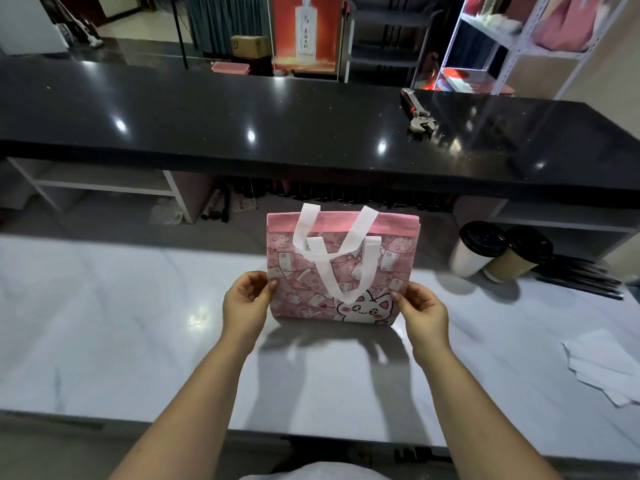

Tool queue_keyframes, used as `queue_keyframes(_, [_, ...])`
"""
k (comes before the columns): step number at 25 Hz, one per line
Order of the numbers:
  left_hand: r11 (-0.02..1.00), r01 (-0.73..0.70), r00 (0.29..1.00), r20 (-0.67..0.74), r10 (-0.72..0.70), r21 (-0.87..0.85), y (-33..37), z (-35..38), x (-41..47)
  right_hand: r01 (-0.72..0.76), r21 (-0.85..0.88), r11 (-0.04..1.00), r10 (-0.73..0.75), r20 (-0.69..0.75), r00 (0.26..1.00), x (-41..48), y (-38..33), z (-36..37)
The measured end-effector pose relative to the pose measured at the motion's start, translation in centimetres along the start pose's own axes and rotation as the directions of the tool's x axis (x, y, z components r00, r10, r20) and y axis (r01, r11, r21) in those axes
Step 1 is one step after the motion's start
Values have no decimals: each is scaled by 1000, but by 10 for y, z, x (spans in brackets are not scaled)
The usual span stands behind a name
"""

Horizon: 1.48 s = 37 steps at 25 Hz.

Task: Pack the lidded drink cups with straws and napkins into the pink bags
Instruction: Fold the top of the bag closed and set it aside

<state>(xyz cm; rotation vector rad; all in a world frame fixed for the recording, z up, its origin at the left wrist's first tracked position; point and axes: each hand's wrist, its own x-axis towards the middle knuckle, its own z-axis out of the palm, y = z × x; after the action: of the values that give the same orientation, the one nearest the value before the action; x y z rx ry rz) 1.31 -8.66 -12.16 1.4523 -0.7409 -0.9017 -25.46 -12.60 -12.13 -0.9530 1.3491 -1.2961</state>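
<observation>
The left hand grips the left edge of the pink bag, low on its side. The thumb lies on the front face and the other fingers are curled behind the edge. The right hand holds the right edge in the same way, also low, with the thumb on the front. Both bare forearms reach in from the bottom of the view.

The bag is between the two hands, over the middle of the white marble bench, with its printed front turned to the camera. It is flat and not opened. Its plain pink border is at the top, and a white cat drawing is near the bottom. The two white handles hang down over the front and cross each other. A shadow lies on the bench under the bag; whether the bottom edge touches the bench cannot be told.

To the right of the bag stand two cups with black lids, a white cup and, just beside it, a brown cup. Black straws lie to the right of the cups. White napkins lie near the right edge of the bench.

Behind is a higher black bench with a wrench on it.
</observation>
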Motion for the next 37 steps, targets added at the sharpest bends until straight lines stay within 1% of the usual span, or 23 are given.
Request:
queue_keyframes(2, [998,23,1000,9,-24,61,-4,-1,-7,-48,-34,998,49,5,999,-2,9,-5])
queue_keyframes(4, [995,59,998,-30,-56,84,-5,1,-12,-70,-33,997,70,8,997,1,11,-3])
queue_keyframes(7, [995,96,992,-82,-92,42,-7,1,-13,-83,-25,996,83,11,996,7,14,-3])
queue_keyframes(10, [989,144,981,-140,-137,43,-17,0,-21,-146,-30,989,145,-31,989,8,20,-9])
queue_keyframes(12, [988,149,973,-181,-141,32,-17,0,-30,-140,-20,990,140,-36,990,4,17,-5])
queue_keyframes(13, [990,138,972,-197,-132,15,-14,-1,-33,-119,11,993,120,-33,992,3,12,1])
queue_keyframes(15, [994,105,960,-255,-111,-38,-3,-11,-38,-96,50,994,94,28,995,5,2,20])
queue_keyframes(17, [995,67,927,-363,-92,-80,7,-32,-46,-103,39,994,94,186,978,6,-7,48])
queue_keyframes(19, [996,27,866,-495,-65,-82,15,-62,-57,-107,19,994,92,384,919,1,-14,80])
queue_keyframes(21, [996,-20,814,-580,-36,-89,23,-95,-70,-94,-4,996,82,522,849,-12,-23,110])
queue_keyframes(26, [985,-117,721,-693,-6,-130,40,-169,-110,-51,16,999,27,670,742,-64,-42,181])
queue_keyframes(28, [972,-174,668,-744,-2,-159,46,-208,-131,-52,14,999,25,733,679,-96,-45,216])
queue_keyframes(30, [957,-217,620,-785,-16,-191,52,-248,-150,-70,49,996,5,781,625,-127,-46,252])
queue_keyframes(33, [917,-312,522,-852,-51,-246,62,-335,-193,-110,69,991,0,845,535,-203,-39,322])
queue_keyframes(37, [874,-411,375,-922,-97,-259,70,-467,-267,-204,83,975,6,917,399,-343,-16,420])
